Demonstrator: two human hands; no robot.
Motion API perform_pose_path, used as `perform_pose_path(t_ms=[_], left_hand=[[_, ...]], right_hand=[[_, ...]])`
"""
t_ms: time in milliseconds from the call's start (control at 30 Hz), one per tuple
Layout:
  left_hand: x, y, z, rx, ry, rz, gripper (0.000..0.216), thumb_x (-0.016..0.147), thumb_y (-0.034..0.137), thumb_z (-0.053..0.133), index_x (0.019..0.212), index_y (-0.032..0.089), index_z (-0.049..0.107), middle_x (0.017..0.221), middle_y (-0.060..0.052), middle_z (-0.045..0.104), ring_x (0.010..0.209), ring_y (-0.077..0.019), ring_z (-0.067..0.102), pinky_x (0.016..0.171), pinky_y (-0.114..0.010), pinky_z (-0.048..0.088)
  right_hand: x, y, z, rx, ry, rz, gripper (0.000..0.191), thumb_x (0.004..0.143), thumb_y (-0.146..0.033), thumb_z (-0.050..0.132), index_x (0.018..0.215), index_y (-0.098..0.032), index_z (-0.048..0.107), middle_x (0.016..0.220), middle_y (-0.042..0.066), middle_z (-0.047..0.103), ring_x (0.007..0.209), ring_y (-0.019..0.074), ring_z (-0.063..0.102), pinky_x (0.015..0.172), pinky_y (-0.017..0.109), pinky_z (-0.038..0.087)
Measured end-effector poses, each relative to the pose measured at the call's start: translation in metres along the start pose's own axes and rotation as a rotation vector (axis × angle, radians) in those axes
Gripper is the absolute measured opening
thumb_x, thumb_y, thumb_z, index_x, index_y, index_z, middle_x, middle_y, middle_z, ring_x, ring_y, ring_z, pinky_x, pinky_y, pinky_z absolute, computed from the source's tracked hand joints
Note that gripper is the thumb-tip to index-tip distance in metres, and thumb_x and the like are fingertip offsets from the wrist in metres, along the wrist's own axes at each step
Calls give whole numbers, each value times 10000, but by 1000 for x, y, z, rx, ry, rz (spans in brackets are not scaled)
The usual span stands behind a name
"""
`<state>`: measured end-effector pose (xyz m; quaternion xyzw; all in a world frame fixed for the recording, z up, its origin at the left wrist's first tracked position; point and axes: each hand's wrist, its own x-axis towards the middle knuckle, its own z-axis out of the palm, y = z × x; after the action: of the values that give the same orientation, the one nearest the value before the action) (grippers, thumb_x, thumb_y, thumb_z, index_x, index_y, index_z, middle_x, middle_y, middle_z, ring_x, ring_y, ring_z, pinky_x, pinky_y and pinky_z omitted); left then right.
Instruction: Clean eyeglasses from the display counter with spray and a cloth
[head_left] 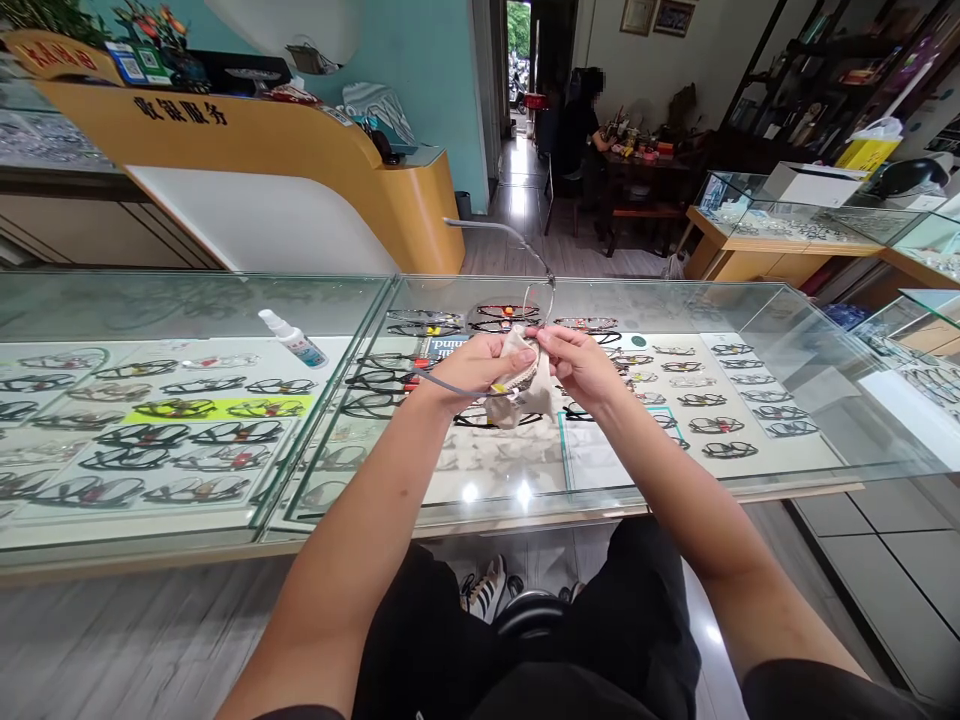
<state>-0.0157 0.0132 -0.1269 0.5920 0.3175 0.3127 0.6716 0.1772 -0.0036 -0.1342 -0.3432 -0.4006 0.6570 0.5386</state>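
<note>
Above the glass counter I hold a pair of eyeglasses (487,224) with the temples unfolded; one points up and away, the other runs across my left wrist. A pale beige cloth (517,405) is bunched over one lens. My left hand (480,362) is closed on the cloth, thumb on top, pressing it round that lens. The fingers of my right hand (576,362) pinch the eyeglasses and the cloth's edge near the middle of the frame. Cloth and fingers hide most of the front. A small yellow tag shows by the near temple.
A white spray bottle (296,340) lies to the left on the glass display counter (495,510). Many eyeglasses lie in rows under the glass. Beyond stands a yellow-and-white cashier desk (262,130). Another person (581,125) sits at a far table. A stool is below me.
</note>
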Motion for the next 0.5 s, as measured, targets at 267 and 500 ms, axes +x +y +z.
perform_pose_path(t_ms=[267,500], left_hand=[[5,-8,16,-132,61,102,608,640,458,1065,1057,104,800,1016,-124,837,872,-215,754,786,-278,546],[14,-18,16,-84,154,163,588,798,684,914,904,119,788,790,-74,784,639,-139,664,612,-248,476]], right_hand=[[1,2,-1,34,83,-61,517,564,-518,1045,928,-198,863,592,-73,535,566,72,311,528,271,231],[-1,4,3,-29,16,-84,445,627,-561,1012,851,-215,843,684,-38,618,602,89,466,580,286,376]])
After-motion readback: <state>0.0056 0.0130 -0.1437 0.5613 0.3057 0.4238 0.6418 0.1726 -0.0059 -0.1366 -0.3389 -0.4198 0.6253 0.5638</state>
